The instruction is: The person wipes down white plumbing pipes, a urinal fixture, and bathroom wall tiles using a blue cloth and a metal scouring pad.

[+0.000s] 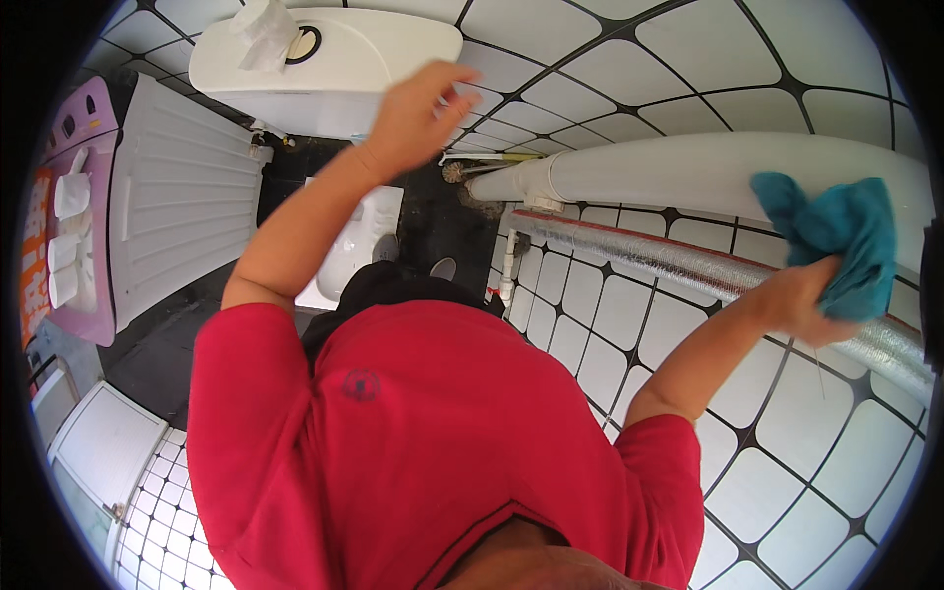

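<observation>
My left hand (424,110) holds nothing; its fingers are apart and slightly curled, in front of the right end of a white cistern (346,44). A toilet paper roll (258,26) lies on the lid, partly over a round black-rimmed flush button. Out to the right, my right hand (807,306) grips a crumpled teal cloth (848,228) beside a thick white plastic pipe (664,173). Some of that hand's fingers are hidden by the cloth, and the hand is slightly blurred. Whether the cloth touches the pipe cannot be told.
A foil-wrapped pipe (634,247) runs beneath the thick pipe along the tiled wall. A white squat toilet (332,276) lies in the dark floor near the feet. Long-handled tools (490,162) rest by the wall. At left stand a ribbed white panel (184,192) and a pink holder (88,310) with white cups.
</observation>
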Available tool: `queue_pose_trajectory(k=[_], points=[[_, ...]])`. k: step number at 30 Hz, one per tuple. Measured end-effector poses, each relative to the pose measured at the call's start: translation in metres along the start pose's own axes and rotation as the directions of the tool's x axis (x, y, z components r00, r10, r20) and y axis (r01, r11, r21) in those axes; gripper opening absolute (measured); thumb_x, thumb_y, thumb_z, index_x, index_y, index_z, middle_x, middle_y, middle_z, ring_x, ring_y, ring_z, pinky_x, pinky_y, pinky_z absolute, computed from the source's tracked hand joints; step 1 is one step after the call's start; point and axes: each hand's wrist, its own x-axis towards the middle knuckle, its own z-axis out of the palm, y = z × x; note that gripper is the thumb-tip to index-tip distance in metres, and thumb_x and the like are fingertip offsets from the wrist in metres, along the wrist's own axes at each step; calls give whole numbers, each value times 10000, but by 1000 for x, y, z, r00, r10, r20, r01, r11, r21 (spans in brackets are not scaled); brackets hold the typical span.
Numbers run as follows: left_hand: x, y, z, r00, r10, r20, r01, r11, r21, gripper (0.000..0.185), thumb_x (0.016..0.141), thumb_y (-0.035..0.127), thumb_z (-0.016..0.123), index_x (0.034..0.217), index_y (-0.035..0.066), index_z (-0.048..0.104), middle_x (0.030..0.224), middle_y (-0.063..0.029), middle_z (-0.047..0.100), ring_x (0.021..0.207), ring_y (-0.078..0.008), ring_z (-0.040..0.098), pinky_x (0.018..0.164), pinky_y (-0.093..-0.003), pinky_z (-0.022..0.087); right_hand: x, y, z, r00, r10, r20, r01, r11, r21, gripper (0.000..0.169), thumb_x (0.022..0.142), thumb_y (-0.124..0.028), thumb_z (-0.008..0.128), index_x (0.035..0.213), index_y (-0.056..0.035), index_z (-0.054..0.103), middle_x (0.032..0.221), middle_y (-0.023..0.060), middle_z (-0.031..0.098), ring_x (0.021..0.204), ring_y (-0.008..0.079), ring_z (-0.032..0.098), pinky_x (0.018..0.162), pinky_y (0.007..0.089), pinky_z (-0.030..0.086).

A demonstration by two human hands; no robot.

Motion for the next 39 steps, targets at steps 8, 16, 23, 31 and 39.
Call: queue_pose_trajectory(k=[8, 16, 23, 31, 39], points=[[35, -64, -60, 961, 243, -132, -142, 843, 519, 133, 839, 118, 628, 965, 78, 642, 918, -59, 645, 632, -178, 593, 566, -269, 486, -42, 18, 29, 902, -320, 290, 418, 815, -401, 324, 629, -240, 759, 875, -79, 621, 1064, 123, 548, 932, 316, 487, 775, 442, 332], [32, -69, -65, 983, 154, -98, -76, 832, 550, 127, 845, 140, 612, 953, 77, 635, 940, -52, 640, 652, -200, 600, 592, -287, 474, -191, 10, 8, 374, -300, 878, 437, 892, 119, 296, 716, -65, 578, 977, -195, 631, 1199, -28, 546, 1083, 191, 499, 874, 505, 338], [23, -78, -85, 983, 159, -89, -94, 861, 499, 138, 836, 124, 595, 954, 57, 620, 974, -95, 629, 842, -296, 616, 704, -350, 494, -31, -6, 39, 606, -263, 751, 621, 746, -241, 418, 597, -55, 623, 983, -216, 631, 1151, -18, 555, 1073, 231, 495, 906, 549, 266], [35, -74, -57, 993, 98, -63, -60, 896, 440, 176, 856, 149, 597, 1017, 83, 619, 1029, -42, 627, 632, -187, 579, 596, -283, 465, 100, 31, 39, 735, -505, 452, 677, 570, -465, 364, 554, -221, 695, 915, -198, 665, 1085, 45, 573, 955, 291, 509, 769, 449, 361], [27, -78, -75, 992, 84, -96, -33, 897, 441, 167, 869, 179, 573, 997, 84, 624, 1013, -55, 629, 789, -266, 624, 670, -338, 490, -143, -13, 79, 53, -194, 980, 554, 822, 133, 137, 719, -168, 564, 823, -100, 623, 1019, 89, 553, 999, 272, 500, 931, 448, 346]])
